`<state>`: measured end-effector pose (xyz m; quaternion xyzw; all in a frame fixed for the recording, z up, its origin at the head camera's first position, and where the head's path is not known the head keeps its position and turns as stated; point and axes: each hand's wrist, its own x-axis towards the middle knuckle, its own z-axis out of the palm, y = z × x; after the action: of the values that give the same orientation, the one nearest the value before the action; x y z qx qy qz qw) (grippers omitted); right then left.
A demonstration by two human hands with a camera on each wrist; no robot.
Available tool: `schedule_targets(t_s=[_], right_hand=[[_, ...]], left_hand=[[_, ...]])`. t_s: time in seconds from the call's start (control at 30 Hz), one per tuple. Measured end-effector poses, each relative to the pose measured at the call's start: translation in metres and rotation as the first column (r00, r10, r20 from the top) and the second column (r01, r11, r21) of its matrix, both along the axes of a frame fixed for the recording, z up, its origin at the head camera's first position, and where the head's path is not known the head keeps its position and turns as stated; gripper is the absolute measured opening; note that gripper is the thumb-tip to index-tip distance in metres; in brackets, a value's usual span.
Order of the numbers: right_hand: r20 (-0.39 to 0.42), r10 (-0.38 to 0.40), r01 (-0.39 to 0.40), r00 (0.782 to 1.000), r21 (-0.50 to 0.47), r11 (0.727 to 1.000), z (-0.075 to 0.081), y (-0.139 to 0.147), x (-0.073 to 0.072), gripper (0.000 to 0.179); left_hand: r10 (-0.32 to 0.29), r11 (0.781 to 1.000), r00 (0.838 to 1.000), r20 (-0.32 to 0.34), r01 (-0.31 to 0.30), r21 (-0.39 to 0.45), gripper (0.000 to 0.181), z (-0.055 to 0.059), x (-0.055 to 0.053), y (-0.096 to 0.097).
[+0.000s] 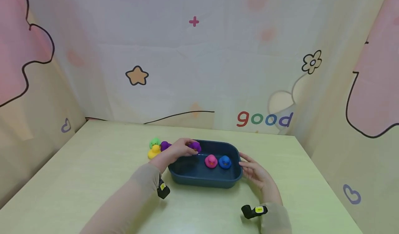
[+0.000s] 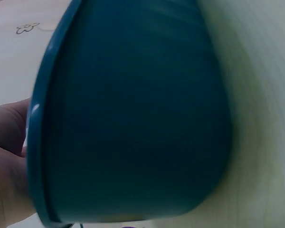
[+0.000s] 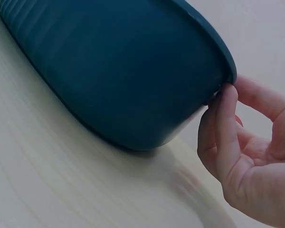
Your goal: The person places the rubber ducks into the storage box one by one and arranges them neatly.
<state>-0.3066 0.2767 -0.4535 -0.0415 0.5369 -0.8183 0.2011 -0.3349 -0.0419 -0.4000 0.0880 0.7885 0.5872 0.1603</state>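
A purple rubber duck (image 1: 195,147) is pinched between the fingertips of my left hand (image 1: 182,148), over the far left part of a dark blue basin (image 1: 202,182). Inside the basin, a pink duck (image 1: 211,161) sits beside a blue duck (image 1: 225,162), both toward its right end. My right hand (image 1: 255,173) is at the basin's right end, fingertips against the rim. The right wrist view shows these fingers (image 3: 226,114) at the rim's underside. In the left wrist view the basin's wall (image 2: 133,114) covers most of the picture and hides the held duck.
Left of the basin, a green duck (image 1: 154,143), a yellow duck (image 1: 154,152) and another purple duck (image 1: 165,146) stand close together on the pale table (image 1: 103,164). A printed cloth backdrop (image 1: 193,71) rises behind the table and along both sides.
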Motion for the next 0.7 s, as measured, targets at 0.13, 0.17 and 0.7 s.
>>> schedule_targets(t_s=[0.13, 0.17, 0.7], right_hand=[[0.01, -0.001, 0.002, 1.0, -0.012, 1.0, 0.002, -0.001, 0.0, 0.036], [0.011, -0.002, 0.002, 1.0, -0.011, 1.0, 0.002, -0.001, 0.0, 0.036], [0.016, 0.004, -0.004, 1.0, -0.023, 1.0, 0.002, 0.0, 0.001, 0.037]], left_hand=[[0.007, 0.996, 0.999, -0.041, -0.01, -0.089, 0.044, -0.004, -0.002, 0.005], [0.012, 0.994, 0.999, -0.049, -0.017, -0.105, 0.043, -0.005, -0.003, 0.006], [0.02, 0.964, 0.99, -0.14, -0.056, -0.261, 0.033, -0.021, -0.003, 0.018]])
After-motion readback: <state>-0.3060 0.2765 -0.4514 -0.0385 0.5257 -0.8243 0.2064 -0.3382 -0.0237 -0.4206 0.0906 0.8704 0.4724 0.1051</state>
